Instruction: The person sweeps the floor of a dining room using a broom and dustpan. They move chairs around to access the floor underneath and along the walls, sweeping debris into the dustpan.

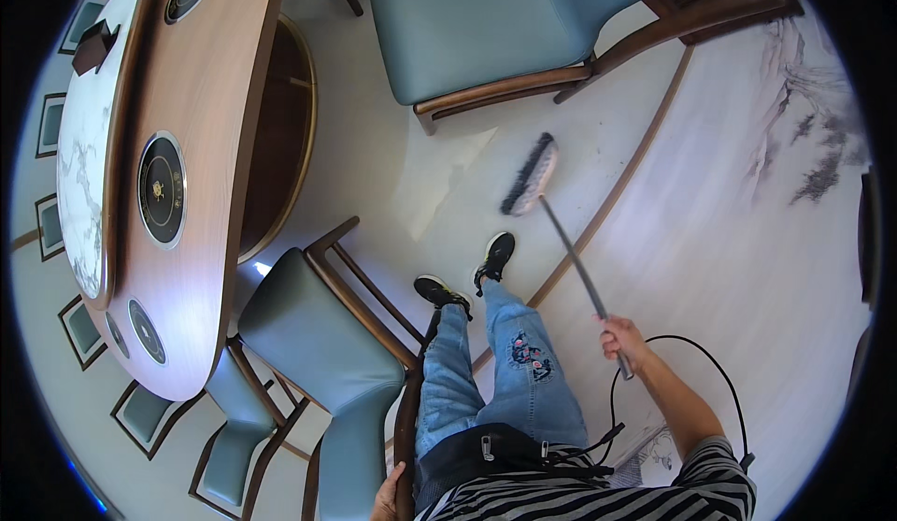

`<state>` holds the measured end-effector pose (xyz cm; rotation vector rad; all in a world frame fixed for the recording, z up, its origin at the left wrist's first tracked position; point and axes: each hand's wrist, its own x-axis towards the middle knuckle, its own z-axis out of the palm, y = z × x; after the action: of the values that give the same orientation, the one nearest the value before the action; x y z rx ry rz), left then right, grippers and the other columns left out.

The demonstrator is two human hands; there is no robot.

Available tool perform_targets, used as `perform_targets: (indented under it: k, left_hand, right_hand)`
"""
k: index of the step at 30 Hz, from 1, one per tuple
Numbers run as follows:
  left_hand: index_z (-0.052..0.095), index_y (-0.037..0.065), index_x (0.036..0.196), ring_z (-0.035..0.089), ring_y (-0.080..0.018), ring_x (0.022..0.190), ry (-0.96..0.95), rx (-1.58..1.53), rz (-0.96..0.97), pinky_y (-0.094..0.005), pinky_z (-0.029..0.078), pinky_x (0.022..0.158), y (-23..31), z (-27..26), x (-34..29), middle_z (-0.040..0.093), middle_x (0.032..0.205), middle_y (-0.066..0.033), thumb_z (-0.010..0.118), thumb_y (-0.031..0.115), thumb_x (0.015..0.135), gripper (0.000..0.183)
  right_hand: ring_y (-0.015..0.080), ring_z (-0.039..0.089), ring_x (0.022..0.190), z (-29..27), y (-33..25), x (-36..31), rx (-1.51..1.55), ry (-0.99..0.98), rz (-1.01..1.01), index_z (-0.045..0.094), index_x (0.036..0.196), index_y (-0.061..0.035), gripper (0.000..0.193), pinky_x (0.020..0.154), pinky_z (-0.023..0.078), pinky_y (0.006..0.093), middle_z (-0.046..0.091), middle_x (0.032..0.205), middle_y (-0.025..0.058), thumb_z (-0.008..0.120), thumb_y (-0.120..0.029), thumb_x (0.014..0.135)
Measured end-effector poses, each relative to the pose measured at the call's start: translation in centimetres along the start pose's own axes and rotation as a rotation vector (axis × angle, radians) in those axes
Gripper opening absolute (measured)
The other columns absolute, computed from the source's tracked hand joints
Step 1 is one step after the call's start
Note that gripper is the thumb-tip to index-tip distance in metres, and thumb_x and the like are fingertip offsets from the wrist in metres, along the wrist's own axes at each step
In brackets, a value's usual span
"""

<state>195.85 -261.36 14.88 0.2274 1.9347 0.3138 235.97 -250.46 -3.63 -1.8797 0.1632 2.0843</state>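
Gripping the grey handle of a broom [542, 194], the right hand [621, 339] is closed around the shaft near its upper end, off the person's right side. The shaft slants away from the hand toward the upper left, and the broom's dark-bristled head sits low over the pale floor [411, 166], just ahead of the person's feet and short of the front edge of a blue upholstered chair [476, 35] with a dark wooden frame. A thin brown inlaid line curves across the floor and passes under the shaft.

The left hand [388, 498] is at the bottom edge of the view, its fingers curled over the top of the wooden back of a second blue chair [318, 343] beside the person's left leg; only part of that hand shows. The person wears blue jeans with a patch at the knee, black shoes [467, 273] and a striped top, and a black cable loops beside the right forearm.

Further left, a long wooden desk [206, 175] with rounded ends carries round dark inset plates [161, 189] along its length and a white marbled centre panel. More blue chairs are tucked beneath its near end, and others show along its far side.
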Motion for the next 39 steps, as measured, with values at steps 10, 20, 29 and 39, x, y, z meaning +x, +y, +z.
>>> perform_targets:
  k: [10, 20, 29, 39]
  left_hand:
    - [0.058, 0.003, 0.086, 0.06, -0.0282, 0.066, 0.244, 0.769, -0.002, -0.0353, 0.046, 0.059, -14.7, -5.2, 9.8, 0.061, 0.07, -0.0128, 0.057, 0.032, 0.075, 0.031]
    - [0.057, 0.002, 0.082, 0.061, -0.0233, 0.064, 0.126, 0.624, 0.328, -0.0334, 0.047, 0.06, 0.4, -0.9, 10.6, 0.061, 0.071, -0.012, 0.054, 0.023, 0.079, 0.021]
    - [0.056, 0.0, 0.087, 0.06, -0.0151, 0.062, -0.113, 0.701, 0.48, -0.0249, 0.047, 0.051, 7.4, 1.7, 11.5, 0.061, 0.073, -0.0091, 0.051, 0.019, 0.082, 0.02]
    - [0.056, 0.0, 0.088, 0.059, -0.0158, 0.065, -0.286, 0.837, 0.871, -0.027, 0.046, 0.06, 25.8, 12.2, 12.4, 0.061, 0.07, -0.0102, 0.052, 0.02, 0.083, 0.022]
  right_hand:
    - [0.0026, 0.036, 0.041, 11.1, -1.3, 7.6, -0.084, -0.357, -0.014, 0.05, 0.079, -0.0055, 0.013, 0.035, 0.029, 0.0189, 0.043, 0.058, -0.0023, 0.055, -0.017, 0.082]
    - [0.005, 0.032, 0.04, -5.5, -5.2, 3.9, 0.166, -0.028, -0.017, 0.048, 0.068, -0.0052, 0.018, 0.035, 0.026, 0.0208, 0.044, 0.056, 0.0013, 0.06, -0.015, 0.077]
    - [0.0052, 0.035, 0.039, -6.2, -4.6, -6.5, 0.274, 0.156, -0.165, 0.047, 0.08, -0.0056, 0.012, 0.033, 0.031, 0.0211, 0.042, 0.054, -0.0008, 0.055, -0.015, 0.081]
    - [0.0025, 0.03, 0.04, 0.9, -9.7, -0.5, 0.366, -0.098, -0.103, 0.051, 0.094, -0.0024, 0.018, 0.034, 0.025, 0.0193, 0.036, 0.055, -0.0049, 0.055, -0.015, 0.082]
